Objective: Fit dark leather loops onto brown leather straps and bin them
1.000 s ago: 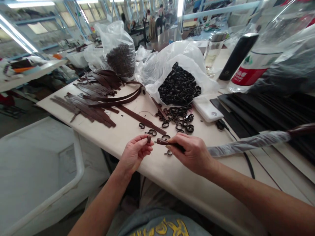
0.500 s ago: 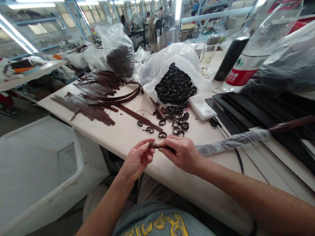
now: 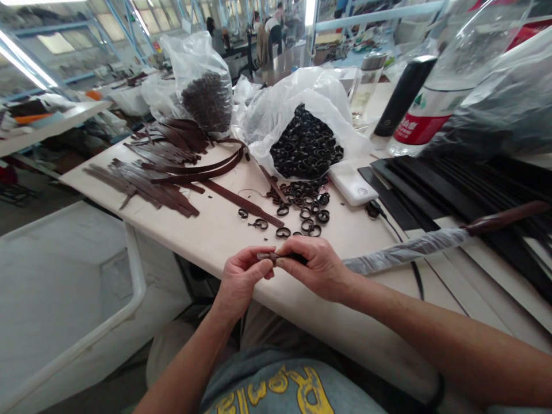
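Note:
Over the table's front edge, my left hand (image 3: 244, 276) and my right hand (image 3: 317, 265) meet with fingertips nearly touching. Both pinch a narrow dark brown strap end (image 3: 266, 256), thumbs against it. My left thumb and fingers close round its tip; my right fingers grip it farther back and hide much of it. Behind my right wrist a brown strap wrapped in clear plastic (image 3: 405, 250) runs off to the right; whether it joins the held end is hidden. Just beyond my hands lie small dark strap loops (image 3: 283, 232) and a flat brown strip (image 3: 241, 204).
Brown strips (image 3: 150, 187) are piled on the left. An open plastic bag (image 3: 259, 123) of black loops stands behind, with a white box-like device (image 3: 353, 185) beside it. Black strips (image 3: 457, 190) and a large bottle (image 3: 425, 121) occupy the right. A white bin (image 3: 138, 270) stands lower left.
My left thumb has come forward over the strap end, and its fingers have shifted along it towards my right fingertips. My right hand keeps its grip. The whole view has shifted slightly.

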### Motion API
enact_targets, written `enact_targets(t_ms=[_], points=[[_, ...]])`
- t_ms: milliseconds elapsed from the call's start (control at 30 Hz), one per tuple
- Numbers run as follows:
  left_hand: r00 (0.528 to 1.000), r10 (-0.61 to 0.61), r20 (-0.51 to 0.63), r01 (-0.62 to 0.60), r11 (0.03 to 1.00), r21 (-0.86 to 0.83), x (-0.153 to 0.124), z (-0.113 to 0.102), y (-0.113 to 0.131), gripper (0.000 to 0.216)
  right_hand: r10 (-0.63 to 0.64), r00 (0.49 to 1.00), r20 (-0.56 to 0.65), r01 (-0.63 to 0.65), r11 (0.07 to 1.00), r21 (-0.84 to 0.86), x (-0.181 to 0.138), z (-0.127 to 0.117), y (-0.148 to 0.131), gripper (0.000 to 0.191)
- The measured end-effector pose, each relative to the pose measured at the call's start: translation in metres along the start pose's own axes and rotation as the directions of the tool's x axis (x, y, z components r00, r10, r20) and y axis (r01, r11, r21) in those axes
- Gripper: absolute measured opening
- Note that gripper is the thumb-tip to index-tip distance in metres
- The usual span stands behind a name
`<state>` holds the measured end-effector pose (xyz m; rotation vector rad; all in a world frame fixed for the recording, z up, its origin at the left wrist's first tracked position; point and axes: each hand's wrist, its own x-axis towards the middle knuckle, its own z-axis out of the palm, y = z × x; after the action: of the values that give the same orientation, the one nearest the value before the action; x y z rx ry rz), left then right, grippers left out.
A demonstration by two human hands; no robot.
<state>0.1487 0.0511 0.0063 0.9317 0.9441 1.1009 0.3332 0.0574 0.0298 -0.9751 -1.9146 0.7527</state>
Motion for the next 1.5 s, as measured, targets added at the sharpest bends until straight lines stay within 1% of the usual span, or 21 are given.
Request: enact_targets(t_ms=[67, 133, 300, 500, 633, 700, 767, 833, 933, 1000, 1067, 1167, 1267, 1400, 1500], points=[[1.0, 0.023, -0.019, -0.022, 0.999, 0.031, 0.0, 0.001, -0.002, 0.025, -0.011, 1.0, 0.006, 0.011, 0.999, -0.042, 0.0, -0.001, 0.003, 0.011], [0.998, 0.043, -0.044, -0.041, 0.997, 0.061, 0.0, -0.001, -0.002, 0.023, -0.012, 0.999, 0.041, 0.017, 0.992, -0.121, 0.0, -0.003, 0.006, 0.01], [0.988, 0.091, -0.121, -0.082, 0.994, 0.074, -0.002, -0.011, 0.007, 0.021, -0.018, 0.992, 0.125, 0.055, 0.953, -0.299, 0.001, -0.006, 0.007, 0.015], [0.99, 0.064, -0.125, -0.057, 0.997, 0.055, -0.002, -0.012, 0.011, 0.019, -0.007, 0.976, 0.217, 0.105, 0.89, -0.444, 0.0, -0.003, 0.003, 0.022], [0.998, 0.003, -0.056, 0.001, 0.998, 0.057, -0.002, -0.007, 0.006, 0.02, 0.009, 0.962, 0.275, 0.116, 0.892, -0.437, -0.003, -0.002, 0.002, 0.028], [0.999, -0.038, -0.013, 0.039, 0.998, 0.046, -0.004, -0.003, 0.002, 0.021, 0.011, 0.952, 0.305, 0.117, 0.909, -0.399, -0.003, -0.002, 0.001, 0.028], [0.999, -0.047, 0.003, 0.047, 0.999, 0.027, -0.005, -0.001, -0.002, 0.021, 0.029, 0.942, 0.334, 0.105, 0.921, -0.376, -0.002, -0.003, 0.0, 0.027], [1.0, -0.019, -0.014, 0.02, 1.0, 0.019, -0.005, -0.002, -0.003, 0.019, 0.066, 0.932, 0.358, 0.077, 0.926, -0.369, 0.001, -0.005, -0.001, 0.026], [0.995, 0.042, -0.089, -0.043, 0.999, -0.008, -0.001, -0.009, 0.001, 0.017, 0.129, 0.918, 0.374, 0.027, 0.923, -0.384, 0.006, -0.009, -0.001, 0.024], [0.986, 0.074, -0.151, -0.08, 0.996, -0.04, 0.001, -0.016, 0.006, 0.018, 0.177, 0.91, 0.374, 0.001, 0.903, -0.431, 0.008, -0.01, -0.001, 0.028], [0.979, 0.085, -0.184, -0.095, 0.994, -0.049, 0.003, -0.022, 0.011, 0.02, 0.22, 0.899, 0.378, -0.009, 0.873, -0.487, 0.008, -0.009, -0.002, 0.027], [0.985, 0.067, -0.159, -0.074, 0.996, -0.044, 0.001, -0.027, 0.012, 0.026, 0.255, 0.882, 0.396, 0.003, 0.838, -0.546, 0.006, -0.005, -0.004, 0.027], [0.992, 0.052, -0.114, -0.054, 0.998, -0.012, -0.003, -0.029, 0.005, 0.029, 0.251, 0.87, 0.424, 0.035, 0.827, -0.561, 0.004, -0.002, -0.005, 0.029], [0.998, 0.004, -0.068, 0.003, 0.996, 0.093, -0.009, -0.023, -0.008, 0.026, 0.222, 0.864, 0.453, 0.083, 0.823, -0.561, 0.002, 0.001, -0.004, 0.029], [0.999, -0.004, -0.048, 0.01, 0.993, 0.118, -0.008, -0.016, -0.014, 0.025, 0.241, 0.864, 0.441, 0.083, 0.796, -0.599, 0.001, 0.003, -0.002, 0.031]])
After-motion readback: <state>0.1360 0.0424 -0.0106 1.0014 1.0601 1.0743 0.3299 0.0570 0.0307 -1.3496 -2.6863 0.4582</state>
